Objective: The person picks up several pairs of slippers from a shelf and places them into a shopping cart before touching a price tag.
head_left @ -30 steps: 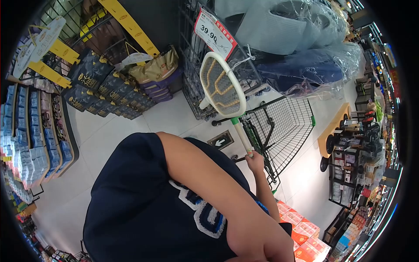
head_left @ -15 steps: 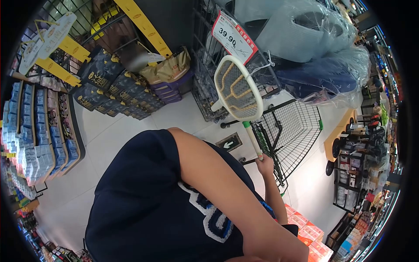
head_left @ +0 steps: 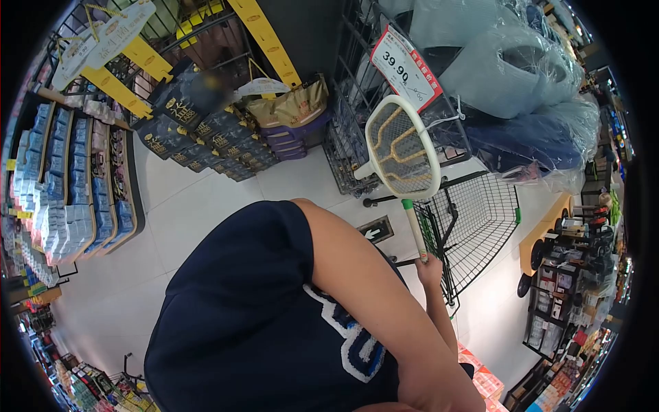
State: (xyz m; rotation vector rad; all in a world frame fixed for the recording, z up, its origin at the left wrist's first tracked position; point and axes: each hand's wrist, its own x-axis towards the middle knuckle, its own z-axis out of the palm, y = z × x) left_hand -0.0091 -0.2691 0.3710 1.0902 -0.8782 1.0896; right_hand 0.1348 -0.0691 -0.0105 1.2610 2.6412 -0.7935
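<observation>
A white-rimmed electric mosquito swatter [head_left: 403, 147] with grey mesh, yellowish ribs and a green collar is held upright, slightly tilted. The fingers of my right hand [head_left: 430, 270] are wrapped round the lower end of its pale handle. Behind the handle stands a black wire shopping cart [head_left: 477, 237] with green corners. The swatter's head appears in front of a wire display rack, just below a red-and-white price tag [head_left: 406, 67] reading 39.90. My left arm [head_left: 374, 275] crosses the foreground, bent at the elbow; its hand is out of view.
Plastic-wrapped grey and navy goods [head_left: 515, 82] bulge from the rack at upper right. Black boxes [head_left: 226, 144] are stacked at upper left, beside a shelf of blue packs [head_left: 75, 178]. A floor sign [head_left: 374, 232] bears a white arrow. Red-and-white boxes [head_left: 484, 378] sit at lower right.
The view has shifted, so the surroundings, the swatter and my arms appear farther right. My right hand keeps the same grip on the swatter's handle.
</observation>
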